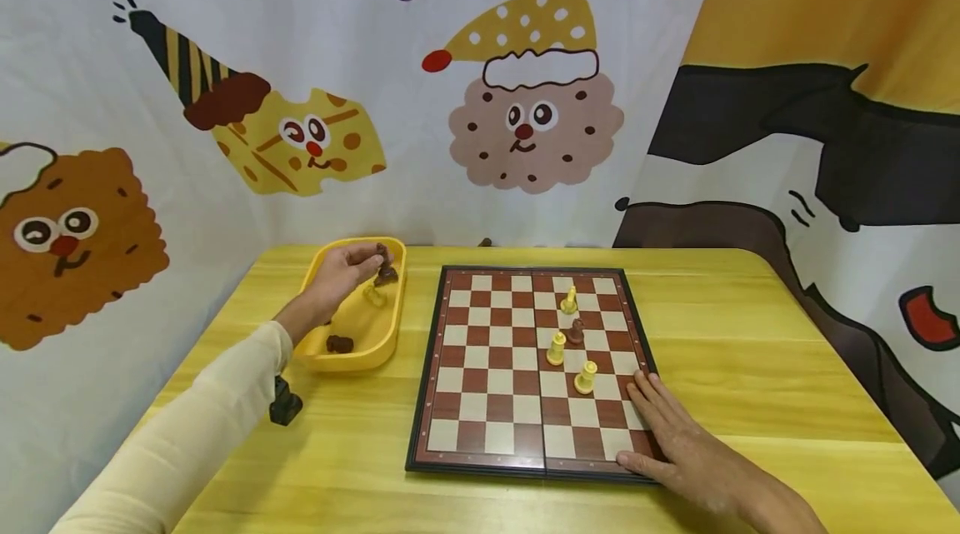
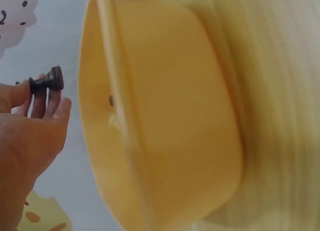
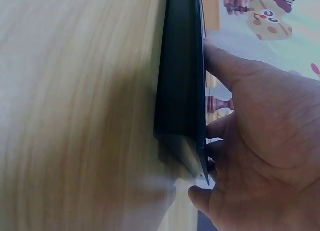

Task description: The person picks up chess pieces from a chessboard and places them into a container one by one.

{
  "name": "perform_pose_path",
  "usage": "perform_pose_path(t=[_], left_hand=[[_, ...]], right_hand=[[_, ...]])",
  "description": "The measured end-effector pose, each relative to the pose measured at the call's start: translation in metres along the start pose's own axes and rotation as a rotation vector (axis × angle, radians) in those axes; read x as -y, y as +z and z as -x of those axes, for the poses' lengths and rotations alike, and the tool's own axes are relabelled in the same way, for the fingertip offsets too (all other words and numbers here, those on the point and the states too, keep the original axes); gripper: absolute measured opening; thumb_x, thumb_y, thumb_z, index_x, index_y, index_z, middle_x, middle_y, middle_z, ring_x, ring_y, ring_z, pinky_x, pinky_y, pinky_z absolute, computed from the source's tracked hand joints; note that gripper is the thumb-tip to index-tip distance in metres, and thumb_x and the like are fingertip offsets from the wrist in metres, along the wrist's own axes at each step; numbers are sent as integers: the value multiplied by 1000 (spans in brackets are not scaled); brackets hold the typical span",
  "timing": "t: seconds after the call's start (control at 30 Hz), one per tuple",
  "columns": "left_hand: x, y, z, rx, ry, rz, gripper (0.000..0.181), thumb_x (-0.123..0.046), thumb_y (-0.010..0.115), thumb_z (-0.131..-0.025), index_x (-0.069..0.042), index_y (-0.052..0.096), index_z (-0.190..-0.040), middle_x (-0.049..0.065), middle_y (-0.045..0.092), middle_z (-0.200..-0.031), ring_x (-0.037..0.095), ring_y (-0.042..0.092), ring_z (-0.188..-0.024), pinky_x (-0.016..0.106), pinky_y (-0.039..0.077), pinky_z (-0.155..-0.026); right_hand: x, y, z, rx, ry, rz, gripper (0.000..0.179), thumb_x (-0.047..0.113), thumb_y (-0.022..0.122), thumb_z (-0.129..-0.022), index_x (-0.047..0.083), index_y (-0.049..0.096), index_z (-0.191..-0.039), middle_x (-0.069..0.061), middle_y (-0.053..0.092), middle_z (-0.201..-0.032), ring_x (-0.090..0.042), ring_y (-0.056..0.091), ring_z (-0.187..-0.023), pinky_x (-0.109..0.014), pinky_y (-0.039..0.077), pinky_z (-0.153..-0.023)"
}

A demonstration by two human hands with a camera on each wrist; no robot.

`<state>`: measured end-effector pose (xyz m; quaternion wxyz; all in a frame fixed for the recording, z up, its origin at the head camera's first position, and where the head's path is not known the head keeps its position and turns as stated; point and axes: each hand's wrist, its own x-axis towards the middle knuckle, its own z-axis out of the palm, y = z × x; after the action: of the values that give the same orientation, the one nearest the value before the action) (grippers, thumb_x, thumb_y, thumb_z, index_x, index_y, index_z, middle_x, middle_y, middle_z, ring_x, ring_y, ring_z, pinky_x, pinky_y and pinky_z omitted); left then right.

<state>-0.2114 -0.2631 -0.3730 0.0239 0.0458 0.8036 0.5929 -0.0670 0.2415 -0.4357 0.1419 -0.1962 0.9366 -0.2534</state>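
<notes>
In the head view my left hand [image 1: 336, 274] pinches a dark brown chess piece [image 1: 386, 267] above the far end of a yellow tray [image 1: 343, 362]. The left wrist view shows this chess piece [image 2: 49, 82] lying sideways between thumb and fingers, its base outward. Inside the tray are a pale yellow piece [image 1: 373, 295] and a brown piece [image 1: 340, 343]. My right hand [image 1: 686, 442] rests with extended fingers on the near right corner of the chessboard [image 1: 498, 363]. On the board's right half stand a brown piece [image 1: 576, 332] and three pale yellow pieces [image 1: 556, 349].
A yellow wood-grain table [image 1: 720, 317] carries the board and the tray, with the tray left of the board. Behind the table hangs a cloth [image 1: 420, 167] printed with cartoon food. A small black device [image 1: 284, 402] sits at my left wrist.
</notes>
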Motion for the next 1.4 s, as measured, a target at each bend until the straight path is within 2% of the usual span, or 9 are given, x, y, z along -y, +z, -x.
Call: perform_pose_path(t=[0.1,0.23,0.33,0.5,0.67,0.9,1.13,1.27,1.4], left_hand=[[5,0,1,-37,-24,9,55,-25,54,-109,6,39,-152,25,47,-148,36,42,-139,50,29,-117],[4,1,2,-59,-7,119,66,-35,51,-109,2,28,-158,25,38,-155,34,32,-146,50,20,-121],[1,4,1,-49,12,178,63,-32,50,-109,4,29,-156,25,36,-156,33,31,-146,48,20,-121],[-2,11,0,-6,16,190,62,-28,53,-109,4,30,-156,23,41,-154,31,36,-145,47,24,-120],[-4,20,-2,-8,28,218,57,-26,57,-107,3,40,-152,20,49,-149,32,42,-140,47,32,-117],[-10,41,0,-11,111,321,42,-10,55,-107,9,48,-144,27,52,-141,36,49,-134,47,37,-113],[-13,61,2,64,132,332,42,-8,54,-106,10,48,-144,29,52,-142,31,53,-131,41,40,-111],[-13,71,3,85,136,350,41,-7,54,-107,11,49,-143,30,53,-140,31,53,-131,38,41,-110],[-14,80,5,107,144,299,41,-10,55,-106,9,51,-143,28,57,-137,30,55,-130,36,42,-110]], right_hand=[[-1,1,1,-25,-12,17,99,64,61,-94,2,22,-161,-21,10,-167,-43,7,-151,-70,23,-111],[-1,2,1,-44,-23,33,98,63,60,-94,2,23,-161,-21,11,-167,-44,8,-151,-70,22,-112],[-2,2,1,-50,-33,35,98,62,61,-95,1,23,-161,-21,11,-167,-43,8,-151,-71,22,-112],[-3,2,2,-55,-41,21,97,61,62,-95,2,22,-161,-21,10,-167,-43,7,-151,-71,24,-111],[-2,1,2,-40,-26,-3,100,63,62,-93,2,22,-161,-21,8,-167,-43,5,-151,-71,23,-111],[0,-2,-1,-4,-24,-8,101,64,61,-93,0,21,-161,-23,8,-167,-44,4,-151,-70,22,-112],[0,-2,0,-28,-46,20,98,63,59,-95,0,23,-161,-21,10,-167,-42,6,-152,-69,26,-111],[-1,-1,1,-49,-57,55,97,64,59,-95,0,25,-160,-21,14,-167,-41,9,-152,-67,30,-110],[-1,-1,2,-58,-67,59,96,63,58,-96,0,25,-160,-20,14,-167,-41,9,-152,-66,30,-111]])
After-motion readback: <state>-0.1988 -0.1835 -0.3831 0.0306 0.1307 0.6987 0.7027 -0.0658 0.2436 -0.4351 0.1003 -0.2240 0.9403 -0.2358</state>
